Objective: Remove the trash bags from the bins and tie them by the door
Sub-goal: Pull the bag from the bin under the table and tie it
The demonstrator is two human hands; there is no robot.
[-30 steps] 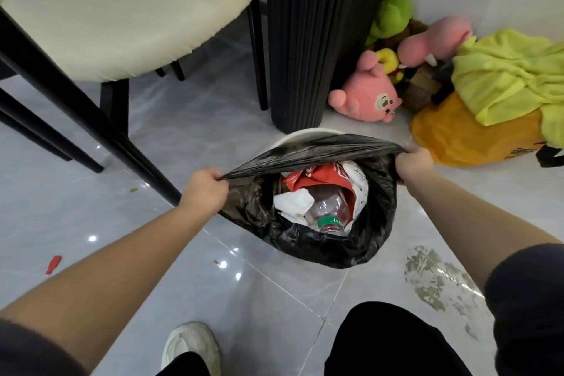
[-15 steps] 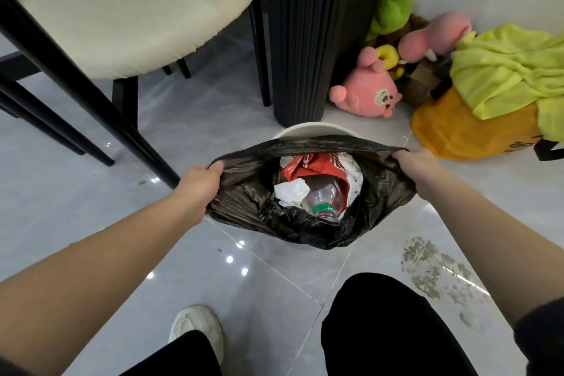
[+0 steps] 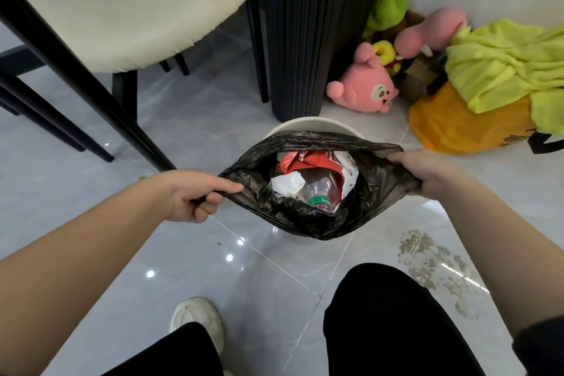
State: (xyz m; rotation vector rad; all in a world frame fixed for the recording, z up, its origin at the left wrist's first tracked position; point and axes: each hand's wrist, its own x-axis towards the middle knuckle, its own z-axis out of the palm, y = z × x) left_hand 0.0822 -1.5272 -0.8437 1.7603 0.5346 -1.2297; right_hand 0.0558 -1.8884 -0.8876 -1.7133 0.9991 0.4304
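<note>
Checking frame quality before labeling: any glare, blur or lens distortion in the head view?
Head view: small ceiling-light glints on the glossy floor tiles; wide-angle bending visible in the chair legs and the arms at the edges; the black trash bag, left hand and right hand are sharp, no motion blur; lighting is even with soft shadows.

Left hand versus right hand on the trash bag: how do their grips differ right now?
The left hand pinches the black trash bag's rim between thumb and curled fingers, palm side partly visible. The right hand clutches a bunched fold of the rim, back of the hand up, fingers hidden. The left hand sits slightly lower in the picture than the right. Both hold opposite sides, keeping the mouth open over the white bin.
</note>
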